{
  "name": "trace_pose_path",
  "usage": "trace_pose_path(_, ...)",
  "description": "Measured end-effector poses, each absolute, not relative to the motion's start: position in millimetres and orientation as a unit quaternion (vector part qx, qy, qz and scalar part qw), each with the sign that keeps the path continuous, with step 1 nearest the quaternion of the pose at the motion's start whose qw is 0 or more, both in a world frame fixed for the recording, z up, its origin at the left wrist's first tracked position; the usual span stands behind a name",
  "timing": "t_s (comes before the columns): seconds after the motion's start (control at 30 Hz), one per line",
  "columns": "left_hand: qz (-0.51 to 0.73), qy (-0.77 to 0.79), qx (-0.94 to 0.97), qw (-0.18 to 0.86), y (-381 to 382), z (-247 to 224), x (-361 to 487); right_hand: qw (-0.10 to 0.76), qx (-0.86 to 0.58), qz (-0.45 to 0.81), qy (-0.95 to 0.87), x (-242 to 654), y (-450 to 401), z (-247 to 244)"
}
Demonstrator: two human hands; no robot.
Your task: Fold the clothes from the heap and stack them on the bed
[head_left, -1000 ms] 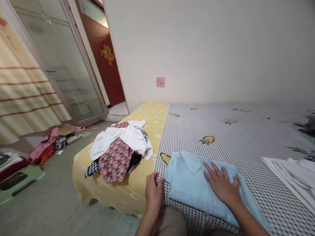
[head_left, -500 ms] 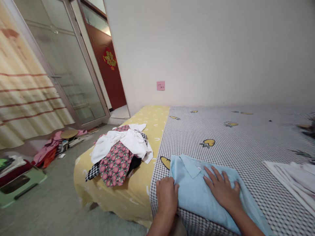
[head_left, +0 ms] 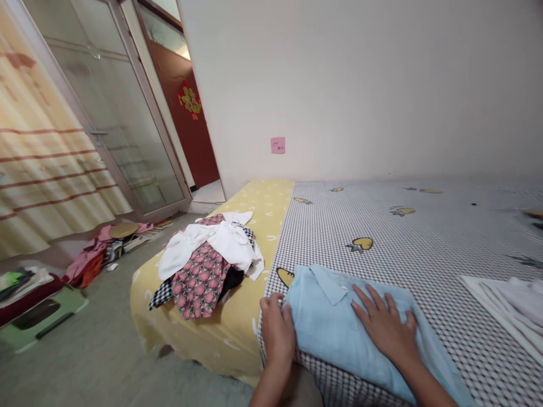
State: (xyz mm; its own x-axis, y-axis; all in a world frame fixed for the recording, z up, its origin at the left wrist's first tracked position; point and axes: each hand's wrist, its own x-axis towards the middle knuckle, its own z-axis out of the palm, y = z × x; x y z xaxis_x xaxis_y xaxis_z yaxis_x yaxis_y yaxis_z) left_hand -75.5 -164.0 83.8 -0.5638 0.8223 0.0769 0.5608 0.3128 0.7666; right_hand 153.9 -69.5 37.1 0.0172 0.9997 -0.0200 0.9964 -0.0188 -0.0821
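A light blue collared shirt lies folded on the checked bed sheet near the bed's front edge. My right hand rests flat on the shirt, its fingers spread. At the shirt's left edge is my left hand, its fingers bent and touching the fabric's side; whether any cloth is pinched between them is hidden. The shirt's collar points up and left, and its lower right part runs out under my right forearm.
Left on the yellow sheet sits a heap of white, floral and black clothes. White folded cloth lies at the right. A green stool and a pink pile are on the floor.
My left hand has shifted slightly left, and the shirt's left edge has moved left and looks rounder. My right hand stays flat on the shirt. The view has turned a little.
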Motion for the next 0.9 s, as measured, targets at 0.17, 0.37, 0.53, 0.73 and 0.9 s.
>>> trace_pose_path(0.17, 0.276, 0.814, 0.484, 0.164, -161, 82, -78, 0.014, -0.714, 0.026, -0.700, 154, -69, 36)
trace_pose_path(0.37, 0.214, 0.833, 0.480, 0.174, -160, 82, -77, 0.007, -0.719, 0.019, -0.695, 153, -69, 35)
trace_pose_path(0.53, 0.209, 0.836, 0.491, 0.130, -162, 87, -80, 0.009, -0.716, 0.021, -0.698, 155, -68, 34)
trace_pose_path(0.73, 0.249, 0.788, 0.550, 0.123, -163, 94, -75, 0.011, -0.717, 0.024, -0.697, 157, -67, 32)
trace_pose_path(0.9, 0.291, 0.754, 0.527, 0.263, -152, 85, -74, 0.014, -0.714, 0.015, -0.700, 158, -66, 28)
